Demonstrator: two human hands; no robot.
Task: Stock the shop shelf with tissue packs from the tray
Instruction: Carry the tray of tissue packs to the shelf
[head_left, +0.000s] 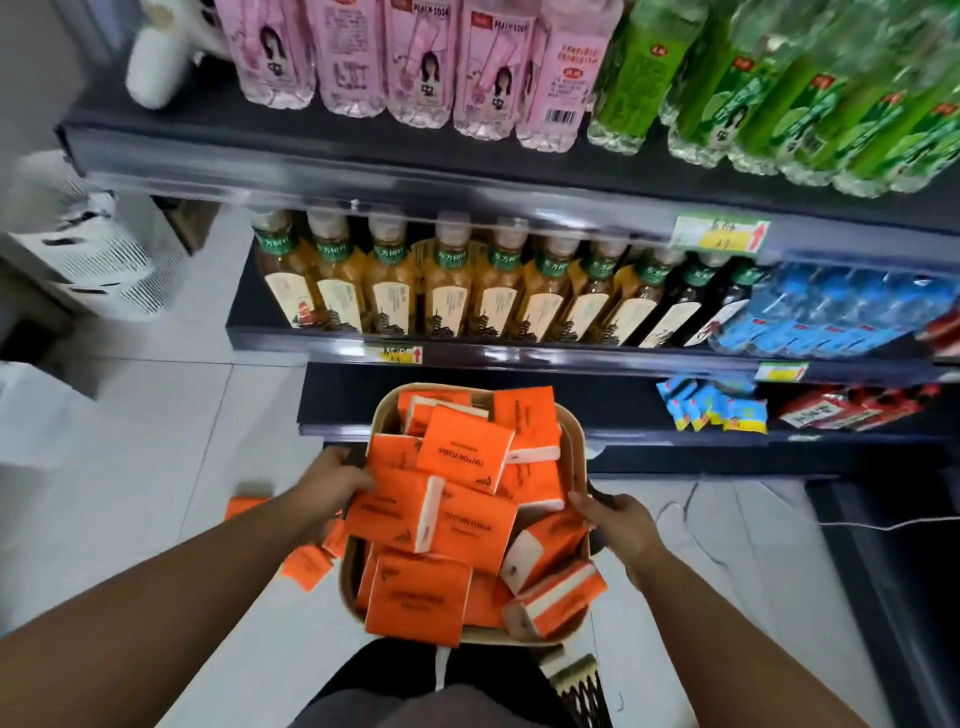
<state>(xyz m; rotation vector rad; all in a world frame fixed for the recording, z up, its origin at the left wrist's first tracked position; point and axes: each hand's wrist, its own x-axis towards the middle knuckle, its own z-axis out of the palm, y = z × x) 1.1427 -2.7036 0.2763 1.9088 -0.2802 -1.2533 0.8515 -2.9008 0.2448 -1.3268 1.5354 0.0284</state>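
Note:
A beige tray (575, 457) heaped with several orange tissue packs (462, 457) hangs in front of the dark shop shelf (597, 410). My left hand (332, 483) grips the tray's left rim, its fingers partly hidden behind a pack. My right hand (618, 514) grips the right rim by a dark handle. A few loose orange packs (306, 566) lie on the floor below my left forearm, with another orange pack (247, 506) further left. The low shelf's left part, just behind the tray, is bare dark board.
Blue sachets (711, 410) and red packets (852, 408) sit on the low shelf to the right. Tea bottles (447, 291) fill the shelf above; pink and green bottles (415, 62) stand higher. A white appliance (88, 249) stands at left on the pale tiled floor.

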